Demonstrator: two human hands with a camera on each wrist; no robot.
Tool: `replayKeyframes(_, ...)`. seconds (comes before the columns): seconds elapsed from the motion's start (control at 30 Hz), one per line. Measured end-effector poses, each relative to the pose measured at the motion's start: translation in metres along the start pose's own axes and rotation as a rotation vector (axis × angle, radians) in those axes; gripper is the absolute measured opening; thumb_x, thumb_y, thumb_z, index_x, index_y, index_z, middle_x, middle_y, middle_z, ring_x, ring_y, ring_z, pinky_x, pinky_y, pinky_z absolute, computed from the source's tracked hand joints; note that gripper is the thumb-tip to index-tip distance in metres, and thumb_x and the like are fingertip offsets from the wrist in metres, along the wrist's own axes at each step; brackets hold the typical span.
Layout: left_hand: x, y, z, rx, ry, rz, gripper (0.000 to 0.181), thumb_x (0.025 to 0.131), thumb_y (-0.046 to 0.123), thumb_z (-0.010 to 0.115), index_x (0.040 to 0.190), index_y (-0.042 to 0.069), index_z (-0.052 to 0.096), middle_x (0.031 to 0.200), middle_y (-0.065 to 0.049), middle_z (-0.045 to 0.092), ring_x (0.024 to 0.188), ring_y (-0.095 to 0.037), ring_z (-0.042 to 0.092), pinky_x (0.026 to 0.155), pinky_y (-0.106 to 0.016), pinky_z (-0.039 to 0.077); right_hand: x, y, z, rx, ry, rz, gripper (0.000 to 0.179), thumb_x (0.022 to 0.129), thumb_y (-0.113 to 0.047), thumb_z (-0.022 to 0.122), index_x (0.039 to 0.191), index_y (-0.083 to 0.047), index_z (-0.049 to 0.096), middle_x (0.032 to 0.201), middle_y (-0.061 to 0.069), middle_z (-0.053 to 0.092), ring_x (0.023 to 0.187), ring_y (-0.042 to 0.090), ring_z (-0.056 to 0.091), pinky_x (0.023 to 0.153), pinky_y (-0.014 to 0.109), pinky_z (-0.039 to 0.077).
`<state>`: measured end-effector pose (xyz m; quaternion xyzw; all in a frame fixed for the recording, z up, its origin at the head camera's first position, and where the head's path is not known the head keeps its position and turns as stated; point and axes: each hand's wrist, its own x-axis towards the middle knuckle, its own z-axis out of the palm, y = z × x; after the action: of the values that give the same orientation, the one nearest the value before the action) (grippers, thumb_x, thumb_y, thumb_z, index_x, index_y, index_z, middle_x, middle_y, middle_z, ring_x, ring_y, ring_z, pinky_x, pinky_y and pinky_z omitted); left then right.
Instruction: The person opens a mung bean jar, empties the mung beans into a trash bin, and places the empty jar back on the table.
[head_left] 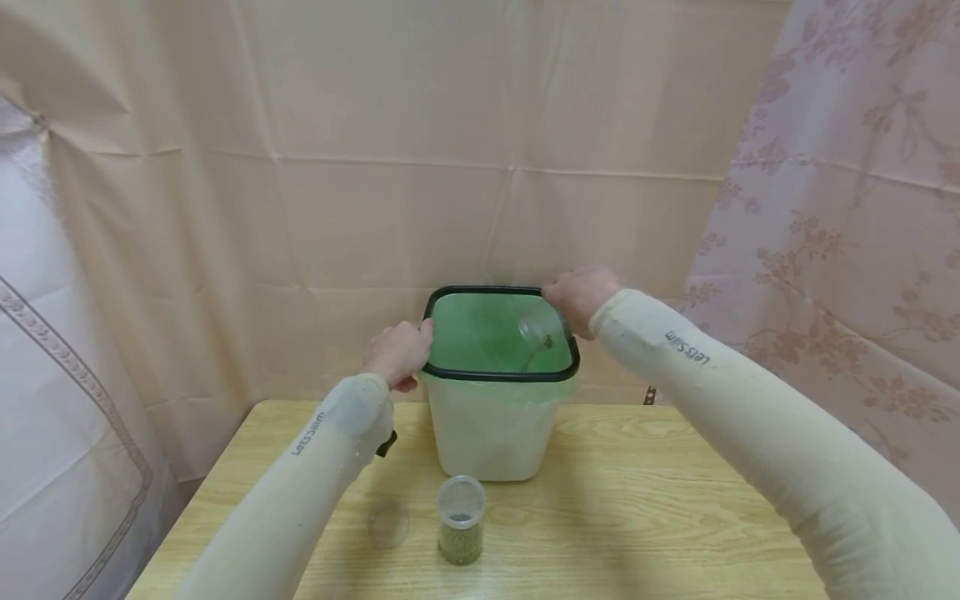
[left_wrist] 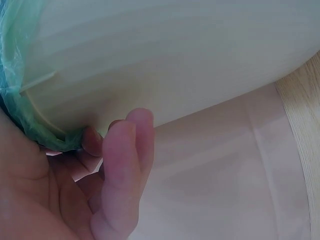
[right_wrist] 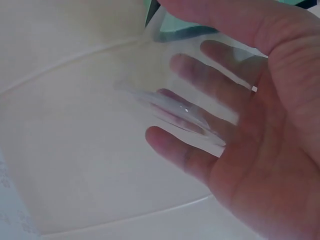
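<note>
Head view: in the right hand, apparently gripped, a clear jar, tilted inside the right side of the bin, brownish bits showing at it. Under the left hand, pinched at the left edge, the black rim plus green liner; two fingers loose off the wall in the left wrist view. Main risk: dropping the clear jar into the bin, given fingers spread and only lightly bent around slick see-through plastic in the right wrist view. Also possible: scattering bits outside if swung back past the rim too soon. With too hard a pull at left, likely to drag the liner loose or tip the bin on the counter. Farther out, in front of the bin, a jar of green bits, lidded or not hard to tell; easy to topple with a low sweep of the left forearm. Beside it, a faint clear disc, easy to overlook and knock away.
</note>
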<state>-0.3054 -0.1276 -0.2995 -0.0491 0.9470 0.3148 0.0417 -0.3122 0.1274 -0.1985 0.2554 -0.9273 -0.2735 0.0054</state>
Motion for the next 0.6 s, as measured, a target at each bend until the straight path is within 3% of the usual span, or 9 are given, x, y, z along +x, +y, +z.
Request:
replayKeyframes(0.2, 0.0, 0.001, 0.0, 0.013, 0.002, 0.003, 0.055, 0.109, 0.05, 0.024, 0.078, 0.01, 0.046, 0.072, -0.007, 0.048, 0.05, -0.023, 0.061, 0.057, -0.037, 0.059, 0.006, -0.005, 0.005, -0.134, 0.08, -0.018, 0.045, 0.086, -0.001, 0.078, 0.127, -0.012, 0.066, 0.126, 0.008, 0.064, 0.115, 0.029, 0.057, 0.09, 0.041, 0.056)
replayKeyframes(0.43, 0.001, 0.001, 0.0, 0.011, 0.001, 0.003, 0.056, 0.11, 0.05, 0.024, 0.078, 0.01, 0.047, 0.071, -0.007, 0.048, 0.051, -0.023, 0.06, 0.051, -0.034, 0.056, 0.013, -0.016, 0.009, -0.435, 0.144, -0.052, 0.041, 0.088, -0.01, 0.079, 0.124, -0.025, 0.069, 0.122, 0.001, 0.064, 0.112, 0.024, 0.053, 0.09, 0.037, 0.052)
replayKeyframes(0.6, 0.001, -0.001, 0.001, 0.005, 0.004, 0.008, 0.056, 0.11, 0.049, 0.024, 0.078, 0.01, 0.048, 0.07, -0.006, 0.047, 0.052, -0.024, 0.06, 0.046, -0.029, 0.053, 0.016, -0.019, 0.013, -0.462, 0.161, -0.085, 0.043, 0.085, -0.012, 0.081, 0.124, -0.025, 0.069, 0.119, 0.001, 0.065, 0.11, 0.023, 0.053, 0.092, 0.037, 0.052)
